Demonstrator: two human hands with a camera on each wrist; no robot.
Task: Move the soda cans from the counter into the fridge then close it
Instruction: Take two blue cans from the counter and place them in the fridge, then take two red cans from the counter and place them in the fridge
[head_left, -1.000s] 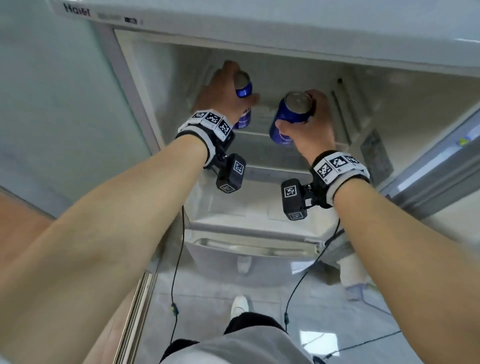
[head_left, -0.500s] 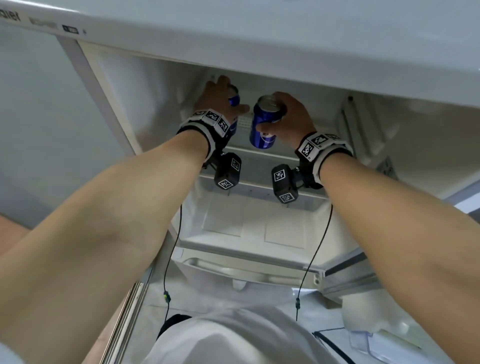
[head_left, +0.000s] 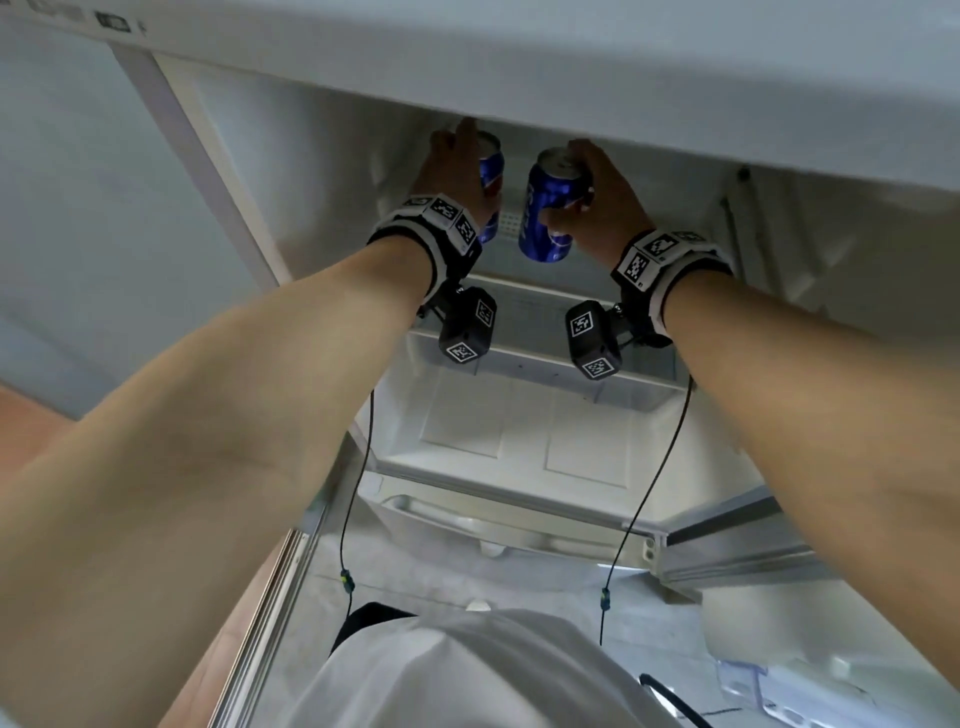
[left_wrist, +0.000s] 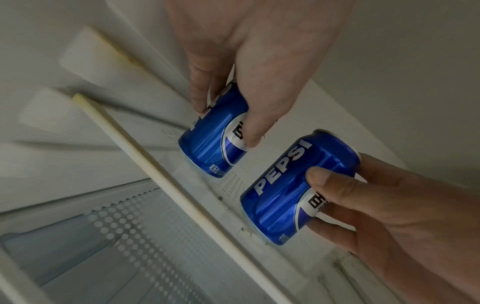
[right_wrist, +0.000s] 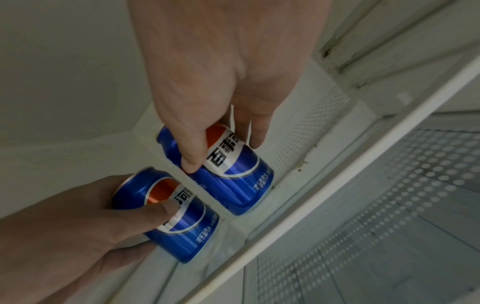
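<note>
A: Two cans, one per hand. Left hand wraps the left can, thumb on one side and fingers on the other, top of the can under the palm.

B: And the right?

A: Right hand grips the right can the same way, thumb down the label and fingers round the back. Both grips are closed on the cans.

B: Where are the cans sitting?

A: Inside the fridge, on the upper shelf. Wrist views show both bases down at the shelf surface, both upright. Cannot tell for sure whether they are fully touching it.

B: How are they relative to each other?

A: Side by side, near each other with a gap between, not touching. Just in front of the held cans runs the shelf's pale front rail.

B: Further out?

A: Below the hands there's a dotted glass shelf, then a drawer lower down. Wrist cameras hang under both forearms, cables trailing down.
</note>
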